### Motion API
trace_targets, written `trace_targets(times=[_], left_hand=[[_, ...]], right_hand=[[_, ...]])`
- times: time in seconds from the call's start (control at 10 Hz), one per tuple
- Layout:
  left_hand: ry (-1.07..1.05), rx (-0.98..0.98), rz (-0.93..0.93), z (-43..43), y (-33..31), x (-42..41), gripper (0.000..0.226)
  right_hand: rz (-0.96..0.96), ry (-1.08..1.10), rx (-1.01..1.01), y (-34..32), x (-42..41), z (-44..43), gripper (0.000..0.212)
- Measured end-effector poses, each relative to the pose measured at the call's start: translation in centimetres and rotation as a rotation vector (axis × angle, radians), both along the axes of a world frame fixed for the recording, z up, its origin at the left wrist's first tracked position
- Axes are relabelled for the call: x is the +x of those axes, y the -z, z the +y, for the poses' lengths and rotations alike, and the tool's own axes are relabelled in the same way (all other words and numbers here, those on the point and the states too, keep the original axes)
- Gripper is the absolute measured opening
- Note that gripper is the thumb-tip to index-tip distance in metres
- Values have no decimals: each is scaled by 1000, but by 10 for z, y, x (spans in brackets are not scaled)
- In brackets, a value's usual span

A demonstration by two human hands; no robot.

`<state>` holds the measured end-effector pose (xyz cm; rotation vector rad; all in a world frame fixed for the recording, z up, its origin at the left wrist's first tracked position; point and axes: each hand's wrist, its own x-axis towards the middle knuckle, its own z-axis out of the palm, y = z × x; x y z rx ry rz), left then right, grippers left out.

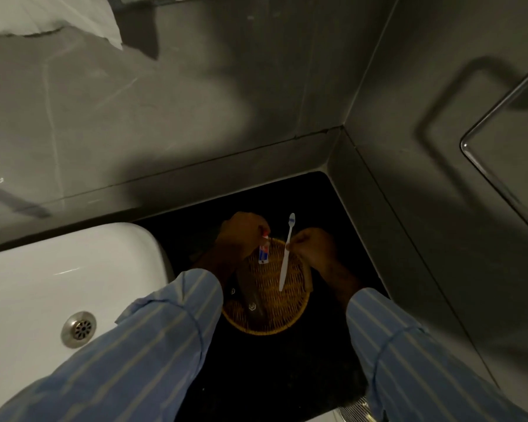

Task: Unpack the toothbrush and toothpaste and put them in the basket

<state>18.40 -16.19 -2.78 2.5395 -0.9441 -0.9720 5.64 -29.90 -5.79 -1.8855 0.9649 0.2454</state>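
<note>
A round wicker basket (275,318) rests on the black counter. Above its far edge, my left hand (241,236) pinches a small white toothpaste tube (264,254) by its red cap end, and the tube hangs down over the basket. My right hand (314,248) holds a white toothbrush (287,257) near the middle of its handle, bristle head pointing away from me, the handle's tail over the basket. A dark packet (252,303) with small white logos lies in the basket's left half.
A white sink (43,284) with a metal drain (78,328) sits left of the basket. Grey tiled walls meet in a corner behind the black counter (287,376). A metal rail (494,117) hangs on the right wall. My striped blue sleeves cover the foreground.
</note>
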Motion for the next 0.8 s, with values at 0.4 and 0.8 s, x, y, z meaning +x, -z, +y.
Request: trace_targets(times=[0.4,0.8], left_hand=[[42,6,-51,4,16,-2,39],[26,-204,-210,21,-7,-19,41]], right_hand=[[-42,34,56,3,-5,0,19],[-236,227,138,-39,-17,-4,39]])
